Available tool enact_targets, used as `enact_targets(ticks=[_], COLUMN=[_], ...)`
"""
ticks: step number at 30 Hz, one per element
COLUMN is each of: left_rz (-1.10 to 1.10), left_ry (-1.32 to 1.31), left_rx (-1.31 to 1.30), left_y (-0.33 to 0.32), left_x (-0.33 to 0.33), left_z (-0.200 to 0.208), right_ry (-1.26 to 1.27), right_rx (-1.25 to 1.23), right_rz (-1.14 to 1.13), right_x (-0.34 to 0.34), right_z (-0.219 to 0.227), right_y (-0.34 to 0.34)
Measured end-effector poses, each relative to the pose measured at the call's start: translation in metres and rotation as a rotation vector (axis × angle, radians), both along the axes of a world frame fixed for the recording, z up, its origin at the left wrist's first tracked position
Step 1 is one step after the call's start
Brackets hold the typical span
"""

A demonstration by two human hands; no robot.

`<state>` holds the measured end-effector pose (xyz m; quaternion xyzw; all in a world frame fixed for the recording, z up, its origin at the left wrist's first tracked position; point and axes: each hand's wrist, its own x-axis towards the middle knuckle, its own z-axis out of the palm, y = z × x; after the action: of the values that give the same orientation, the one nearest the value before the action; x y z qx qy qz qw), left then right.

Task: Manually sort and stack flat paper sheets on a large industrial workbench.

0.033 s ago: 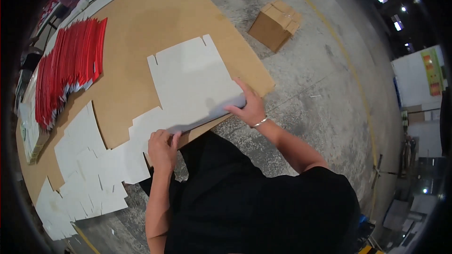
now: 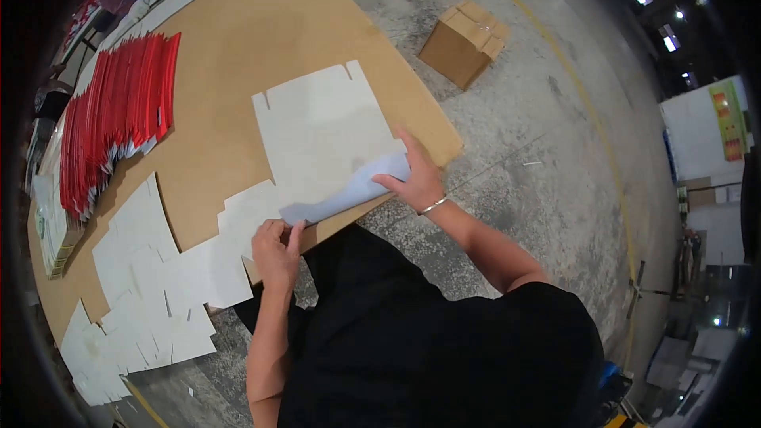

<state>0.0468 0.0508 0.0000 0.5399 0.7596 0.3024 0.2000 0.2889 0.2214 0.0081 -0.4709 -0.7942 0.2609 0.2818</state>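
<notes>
A white die-cut cardboard sheet [image 2: 317,123] with slots at its far corners lies on the brown tabletop in front of me. Its near edge is curled up into a bluish-grey flap [image 2: 361,189], wider toward the right end. My left hand [image 2: 276,257] pinches the flap's left end, thumb and fingers together at the table edge. At the other end my right hand [image 2: 418,176] grips the flap, with the thumb on the near side and the fingers behind it. A thin bracelet circles the right wrist.
Overlapping white cardboard blanks [image 2: 151,293] spread along the near left edge of the brown table [image 2: 238,40]. A row of red folded pieces [image 2: 119,111] stands at the left, beside a plastic-wrapped stack [image 2: 57,230]. On the concrete floor beyond sits a closed brown carton [image 2: 464,43].
The sheet's near edge has curled up further, showing more of the bluish-grey flap, mostly at the right. My right hand has shifted slightly left, and my left hand barely moved.
</notes>
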Motion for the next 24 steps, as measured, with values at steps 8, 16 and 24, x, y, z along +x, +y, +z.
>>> enact_targets(ticks=[8, 16, 24], left_rz=[-0.177, -0.116, -0.105], left_ry=[0.475, 0.027, 0.611], left_rx=[0.168, -0.347, -0.217], left_y=[0.006, -0.024, -0.028], left_x=[0.035, -0.068, 0.028], left_z=[0.011, 0.027, 0.021], right_ry=[0.064, 0.065, 0.076], right_rx=[0.473, 0.291, 0.102], right_rz=[0.621, 0.793, 0.706], right_x=[-0.054, -0.058, -0.03], right_z=[0.0, 0.004, 0.015], right_y=[-0.028, -0.044, -0.073])
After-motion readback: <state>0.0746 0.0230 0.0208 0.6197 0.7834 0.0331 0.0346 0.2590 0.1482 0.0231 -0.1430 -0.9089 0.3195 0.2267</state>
